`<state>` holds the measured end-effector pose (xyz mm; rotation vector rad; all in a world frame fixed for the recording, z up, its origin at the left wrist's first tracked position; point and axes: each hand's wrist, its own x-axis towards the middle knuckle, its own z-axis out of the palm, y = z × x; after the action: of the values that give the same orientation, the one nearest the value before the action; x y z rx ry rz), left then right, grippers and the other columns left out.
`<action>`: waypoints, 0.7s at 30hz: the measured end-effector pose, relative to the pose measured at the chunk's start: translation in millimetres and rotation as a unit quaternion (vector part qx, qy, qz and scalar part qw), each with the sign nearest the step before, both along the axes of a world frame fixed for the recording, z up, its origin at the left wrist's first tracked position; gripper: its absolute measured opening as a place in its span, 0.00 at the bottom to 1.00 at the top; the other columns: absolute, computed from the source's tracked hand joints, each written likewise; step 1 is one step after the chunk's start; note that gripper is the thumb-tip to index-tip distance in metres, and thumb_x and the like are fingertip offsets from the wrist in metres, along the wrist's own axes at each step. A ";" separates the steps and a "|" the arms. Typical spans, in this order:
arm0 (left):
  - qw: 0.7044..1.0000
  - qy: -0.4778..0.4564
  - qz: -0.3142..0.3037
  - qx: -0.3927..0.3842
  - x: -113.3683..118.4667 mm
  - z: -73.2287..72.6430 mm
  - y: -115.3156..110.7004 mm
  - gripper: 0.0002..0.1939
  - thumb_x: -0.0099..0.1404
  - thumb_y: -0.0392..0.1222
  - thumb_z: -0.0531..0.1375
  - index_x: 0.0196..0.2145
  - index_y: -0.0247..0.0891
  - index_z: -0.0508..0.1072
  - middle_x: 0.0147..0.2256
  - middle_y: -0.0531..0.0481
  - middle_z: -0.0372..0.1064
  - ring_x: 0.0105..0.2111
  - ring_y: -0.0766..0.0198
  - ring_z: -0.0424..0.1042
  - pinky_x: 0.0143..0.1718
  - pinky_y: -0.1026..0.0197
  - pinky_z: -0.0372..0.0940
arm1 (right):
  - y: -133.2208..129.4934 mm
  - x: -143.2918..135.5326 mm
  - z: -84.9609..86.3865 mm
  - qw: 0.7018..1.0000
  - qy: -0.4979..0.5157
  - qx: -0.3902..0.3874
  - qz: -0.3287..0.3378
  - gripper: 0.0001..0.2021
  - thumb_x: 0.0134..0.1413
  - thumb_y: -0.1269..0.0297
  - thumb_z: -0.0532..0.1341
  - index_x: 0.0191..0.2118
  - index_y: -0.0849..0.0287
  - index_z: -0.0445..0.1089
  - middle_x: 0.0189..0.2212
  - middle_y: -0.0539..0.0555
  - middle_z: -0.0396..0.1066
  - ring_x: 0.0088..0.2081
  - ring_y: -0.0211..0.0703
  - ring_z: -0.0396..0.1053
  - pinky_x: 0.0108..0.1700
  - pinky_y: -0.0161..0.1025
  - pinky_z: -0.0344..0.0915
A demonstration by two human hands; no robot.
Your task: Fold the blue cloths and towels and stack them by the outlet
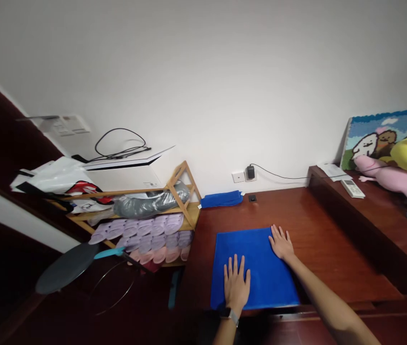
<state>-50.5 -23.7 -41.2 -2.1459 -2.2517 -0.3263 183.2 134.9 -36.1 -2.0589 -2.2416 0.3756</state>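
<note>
A blue cloth lies spread out flat on the reddish-brown wooden desk, its near edge along the desk's front. On the left part of the cloth rests my left hand, palm down, fingers spread, with a watch on the wrist. My right hand lies flat at the cloth's far right corner, fingers apart and pointing away from me. Neither hand grips anything. Against the wall, at the desk's far left corner, sits a folded blue cloth bundle with white tags.
Left of the desk stands a wooden rack with several slippers and a white box. A black adapter is plugged into the wall. On the raised right surface are a remote control, a pink plush toy and a picture.
</note>
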 end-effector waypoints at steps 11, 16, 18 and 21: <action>0.992 -0.011 -0.113 0.055 49.9 34.2 73.4 0.28 0.80 0.48 0.45 0.73 0.46 0.59 0.74 0.48 0.54 0.74 0.52 0.51 0.74 0.40 0.52 | -2.7 1.2 -11.5 0.999 0.020 0.031 0.005 0.35 0.73 0.50 0.36 0.78 0.62 0.42 0.78 0.54 0.41 0.78 0.51 0.37 0.77 0.56 0.35; 0.984 -0.044 -0.167 -0.037 105.7 22.9 125.5 0.29 0.80 0.50 0.43 0.75 0.49 0.55 0.74 0.49 0.51 0.75 0.53 0.49 0.75 0.41 0.49 | -3.2 5.0 -17.6 0.999 0.003 0.030 0.025 0.33 0.71 0.59 0.39 0.78 0.59 0.44 0.78 0.51 0.38 0.78 0.50 0.34 0.77 0.55 0.34; 0.984 -0.050 -0.166 -0.048 101.3 11.8 132.2 0.30 0.80 0.51 0.42 0.75 0.49 0.53 0.75 0.50 0.49 0.75 0.53 0.47 0.75 0.41 0.48 | -2.4 4.8 -20.5 0.999 0.007 0.031 0.020 0.33 0.71 0.58 0.39 0.78 0.58 0.43 0.78 0.50 0.39 0.78 0.50 0.35 0.77 0.56 0.34; 0.990 -0.035 -0.135 -0.035 61.1 2.2 131.9 0.31 0.79 0.53 0.43 0.76 0.49 0.50 0.75 0.49 0.47 0.75 0.51 0.47 0.75 0.40 0.47 | -1.0 2.7 -21.9 0.999 0.018 0.029 0.007 0.34 0.73 0.52 0.37 0.79 0.59 0.41 0.78 0.51 0.40 0.78 0.51 0.35 0.77 0.56 0.34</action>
<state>10.6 108.1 -39.0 -2.5193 -2.0332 -0.3350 185.8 134.0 -58.1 -1.9943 -2.2198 0.3403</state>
